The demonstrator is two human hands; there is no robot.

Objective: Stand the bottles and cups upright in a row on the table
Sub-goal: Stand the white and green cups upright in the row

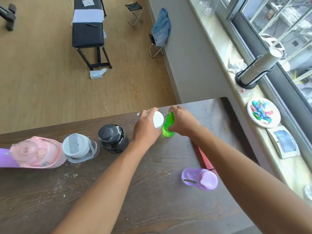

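Here, at the far edge of the desk (pixel 152 191), my left hand (pixel 146 128) is wrapped around a white-capped bottle (pixel 158 119) and my right hand (pixel 183 122) is closed on a green bottle (pixel 168 127) — the two sit just beside each other, the green one tilted. To their left stand, in a row, a black bottle (pixel 112 138), a grey-lidded clear cup (pixel 79 147) and a pink bottle (pixel 36 152). A purple bottle (pixel 200 179) stands apart — nearer me, to the right.
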